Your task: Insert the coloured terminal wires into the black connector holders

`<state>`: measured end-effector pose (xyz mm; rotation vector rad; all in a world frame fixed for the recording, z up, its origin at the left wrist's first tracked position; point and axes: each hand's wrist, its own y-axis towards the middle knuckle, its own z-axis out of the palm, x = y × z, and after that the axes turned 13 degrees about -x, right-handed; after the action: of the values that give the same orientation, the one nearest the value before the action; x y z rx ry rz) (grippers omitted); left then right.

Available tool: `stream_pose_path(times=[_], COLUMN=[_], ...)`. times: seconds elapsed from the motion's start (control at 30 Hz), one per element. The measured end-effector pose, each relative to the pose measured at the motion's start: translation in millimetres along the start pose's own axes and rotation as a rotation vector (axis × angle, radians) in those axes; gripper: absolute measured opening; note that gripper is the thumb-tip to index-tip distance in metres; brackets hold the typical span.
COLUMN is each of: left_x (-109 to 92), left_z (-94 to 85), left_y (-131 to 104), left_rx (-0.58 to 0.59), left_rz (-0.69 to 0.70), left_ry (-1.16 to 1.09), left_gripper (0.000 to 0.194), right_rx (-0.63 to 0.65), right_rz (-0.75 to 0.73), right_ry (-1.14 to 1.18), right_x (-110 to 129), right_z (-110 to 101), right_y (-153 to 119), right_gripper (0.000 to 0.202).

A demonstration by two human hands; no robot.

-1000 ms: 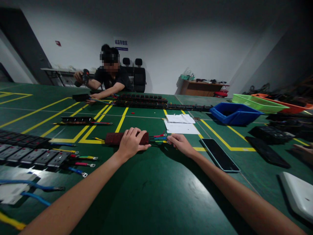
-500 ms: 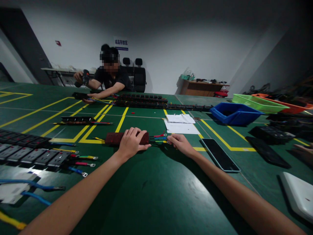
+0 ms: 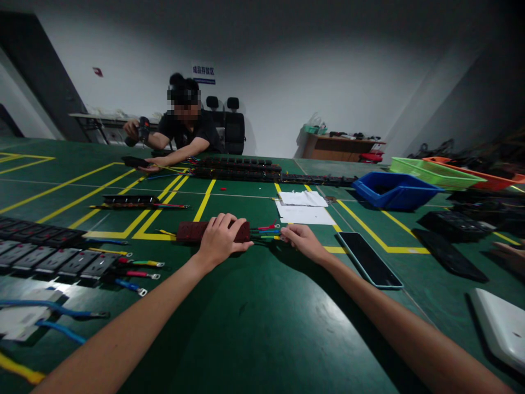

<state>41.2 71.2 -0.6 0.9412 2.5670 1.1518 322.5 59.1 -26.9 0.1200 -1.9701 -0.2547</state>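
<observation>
A dark red socket strip (image 3: 190, 231) lies across the green table in front of me. My left hand (image 3: 221, 238) is wrapped over its right part, fingers on top and thumb along the near side. Coloured wires (image 3: 262, 232) with ring terminals come out of the strip's right end, and a short yellow wire (image 3: 165, 233) leaves the left end. My right hand (image 3: 301, 241) pinches the tip of one of the right-hand wires between thumb and fingers; the terminal itself is mostly hidden.
Several black socket strips (image 3: 61, 262) with lugged wires lie at left. White papers (image 3: 304, 213), a phone (image 3: 369, 260) and a blue bin (image 3: 396, 190) are to the right. Across the table a person (image 3: 186, 128) holds a power drill (image 3: 143, 130) and a black part (image 3: 135, 162).
My hands and the red socket strip stay in place. Across the table, the black part in the co-worker's hand has tilted slightly.
</observation>
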Motion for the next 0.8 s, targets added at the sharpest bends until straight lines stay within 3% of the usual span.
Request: stream_pose_path(times=[0.8], left_x=[0.5], left_z=[1.0], left_y=[-0.7], left_rx=[0.007], left_rz=[0.001], left_ry=[0.003], left_gripper=[0.060], right_rx=[-0.011], right_rz=[-0.013], right_ry=[-0.006], right_x=[1.6], right_z=[0.4], right_y=[0.0], right_gripper=[0.046])
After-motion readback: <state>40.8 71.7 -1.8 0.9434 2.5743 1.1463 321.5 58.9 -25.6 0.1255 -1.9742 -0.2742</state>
